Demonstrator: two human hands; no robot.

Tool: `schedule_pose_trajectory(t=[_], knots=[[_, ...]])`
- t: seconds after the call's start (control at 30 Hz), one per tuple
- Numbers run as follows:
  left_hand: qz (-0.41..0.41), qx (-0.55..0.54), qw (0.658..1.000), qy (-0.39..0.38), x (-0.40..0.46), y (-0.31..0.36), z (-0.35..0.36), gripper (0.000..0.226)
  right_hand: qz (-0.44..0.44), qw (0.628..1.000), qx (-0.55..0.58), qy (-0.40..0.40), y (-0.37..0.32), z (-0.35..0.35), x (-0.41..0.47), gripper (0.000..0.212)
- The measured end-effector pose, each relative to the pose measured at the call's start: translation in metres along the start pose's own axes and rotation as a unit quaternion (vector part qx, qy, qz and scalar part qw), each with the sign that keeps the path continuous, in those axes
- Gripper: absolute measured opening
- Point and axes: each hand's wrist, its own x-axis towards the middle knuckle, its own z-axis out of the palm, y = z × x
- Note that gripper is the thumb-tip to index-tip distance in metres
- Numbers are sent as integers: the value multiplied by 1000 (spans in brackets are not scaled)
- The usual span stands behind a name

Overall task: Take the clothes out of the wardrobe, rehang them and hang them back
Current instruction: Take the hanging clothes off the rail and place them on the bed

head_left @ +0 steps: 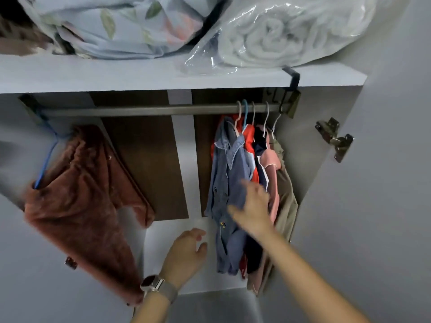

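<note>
Several small garments hang bunched at the right end of the metal rail [140, 111]: a denim shirt [229, 173] in front, then a red one [250, 138], a dark one, a pink one [270, 159] and a beige one [288, 201]. My right hand [253, 206] reaches into them with fingers spread, touching the denim shirt's lower part. My left hand [186, 250], with a watch on its wrist, hovers loosely curled and holds nothing, left of the denim shirt. A rust-brown fleece garment [81, 194] on a blue hanger [47, 155] hangs at the far left.
Above the rail, the shelf [140, 78] carries a floral bedding bundle [121, 26] and a rolled white blanket in clear plastic [279, 36]. The open door with a hinge [334, 138] stands at the right. A white ledge [177, 229] lies below the clothes.
</note>
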Motion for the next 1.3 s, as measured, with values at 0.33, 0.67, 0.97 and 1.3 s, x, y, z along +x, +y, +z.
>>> schedule_pose_trajectory(t=[0.33, 0.67, 0.97, 1.3], knots=[[8, -19, 999, 38, 76, -32, -56, 25, 56, 995, -26, 73, -7, 12, 152, 78], [36, -35, 998, 36, 128, -56, -92, 25, 241, 955, 121, 121, -23, 24, 206, 48], [104, -59, 993, 10, 160, -46, -105, 28, 193, 920, 329, 92, -63, 26, 176, 6], [321, -58, 937, 123, 205, 29, -102, 57, 36, 983, 106, -145, -40, 3, 102, 26]])
